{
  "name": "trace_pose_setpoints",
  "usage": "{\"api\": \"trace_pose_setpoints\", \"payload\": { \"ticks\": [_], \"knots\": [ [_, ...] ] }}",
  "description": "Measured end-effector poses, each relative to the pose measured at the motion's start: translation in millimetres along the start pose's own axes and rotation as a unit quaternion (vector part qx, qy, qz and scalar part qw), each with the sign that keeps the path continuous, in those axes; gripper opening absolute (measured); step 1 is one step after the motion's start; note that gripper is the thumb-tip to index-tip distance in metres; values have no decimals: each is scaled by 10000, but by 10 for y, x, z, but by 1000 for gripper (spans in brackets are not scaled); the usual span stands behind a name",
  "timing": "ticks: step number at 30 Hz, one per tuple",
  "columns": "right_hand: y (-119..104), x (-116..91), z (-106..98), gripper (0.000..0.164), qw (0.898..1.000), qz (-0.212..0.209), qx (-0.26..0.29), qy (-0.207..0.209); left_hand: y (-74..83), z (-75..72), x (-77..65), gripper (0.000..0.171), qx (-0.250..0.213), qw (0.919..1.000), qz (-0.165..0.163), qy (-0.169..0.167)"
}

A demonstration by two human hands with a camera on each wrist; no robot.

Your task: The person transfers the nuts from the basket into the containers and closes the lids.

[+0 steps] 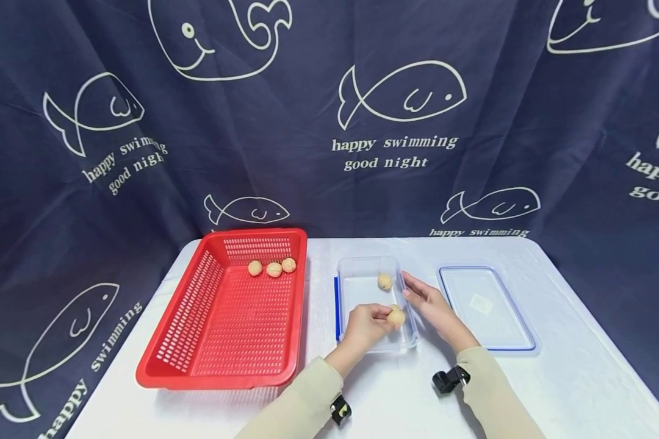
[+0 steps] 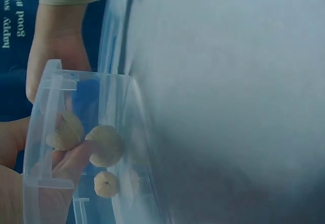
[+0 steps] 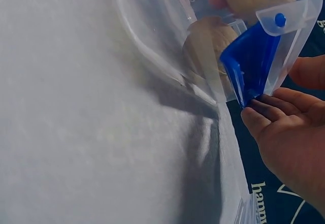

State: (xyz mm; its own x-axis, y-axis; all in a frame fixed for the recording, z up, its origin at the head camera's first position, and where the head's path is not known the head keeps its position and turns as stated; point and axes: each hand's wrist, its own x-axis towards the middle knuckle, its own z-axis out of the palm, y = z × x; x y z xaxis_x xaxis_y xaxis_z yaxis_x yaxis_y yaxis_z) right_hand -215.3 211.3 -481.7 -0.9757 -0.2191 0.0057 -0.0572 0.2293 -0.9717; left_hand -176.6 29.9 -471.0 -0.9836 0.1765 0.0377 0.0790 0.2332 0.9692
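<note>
My left hand [image 1: 369, 326] reaches over the clear plastic box [image 1: 357, 349] and pinches a walnut [image 1: 396, 316] inside it. Through the box wall, the left wrist view shows that walnut [image 2: 66, 131] by the fingers, with a second walnut [image 2: 106, 146] just beyond and a smaller-looking one [image 2: 105, 184] further off. Another walnut [image 1: 384, 281] lies toward the back of the box. On the box's right side rests my right hand [image 1: 434, 310], its fingers touching the hanging blue latch [image 3: 254, 56] and its thumb near the rim.
A red plastic basket [image 1: 219, 383] stands left of the box, with 3 walnuts [image 1: 274, 269] at its back right. To the right lies a clear lid [image 1: 486, 305] with a blue seal. A dark printed curtain [image 1: 307, 122] hangs behind the white table [image 1: 560, 390].
</note>
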Motion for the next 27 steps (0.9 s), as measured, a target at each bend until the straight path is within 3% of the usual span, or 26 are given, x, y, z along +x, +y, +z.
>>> {"api": "trace_pose_setpoints", "payload": {
  "ticks": [4, 9, 16, 18, 23, 27],
  "knots": [
    [7, 7, -11, 56, 10000, -7, -20, -24, -21, 17, -1, 22, 290, 9992, 222, -140],
    [19, 18, -15, 57, 10000, 5, -66, -50, -39, 30, -4, 22, 432, 9985, 278, -188],
    [14, 27, -5, 56, 10000, 9, -54, -19, -35, 21, 1, 22, 361, 9981, 491, 31],
    [18, 22, -3, 55, 10000, -18, -97, 7, -38, 18, 1, 22, 218, 9987, 460, 32],
    [24, -2, 23, 54, 9998, -42, -183, 57, -27, -22, -28, 24, -335, 9994, 36, -73],
    [-3, -1, 20, 53, 9995, -34, -287, 132, 131, -49, -102, 27, -879, 9954, -119, -351]
  ]
}}
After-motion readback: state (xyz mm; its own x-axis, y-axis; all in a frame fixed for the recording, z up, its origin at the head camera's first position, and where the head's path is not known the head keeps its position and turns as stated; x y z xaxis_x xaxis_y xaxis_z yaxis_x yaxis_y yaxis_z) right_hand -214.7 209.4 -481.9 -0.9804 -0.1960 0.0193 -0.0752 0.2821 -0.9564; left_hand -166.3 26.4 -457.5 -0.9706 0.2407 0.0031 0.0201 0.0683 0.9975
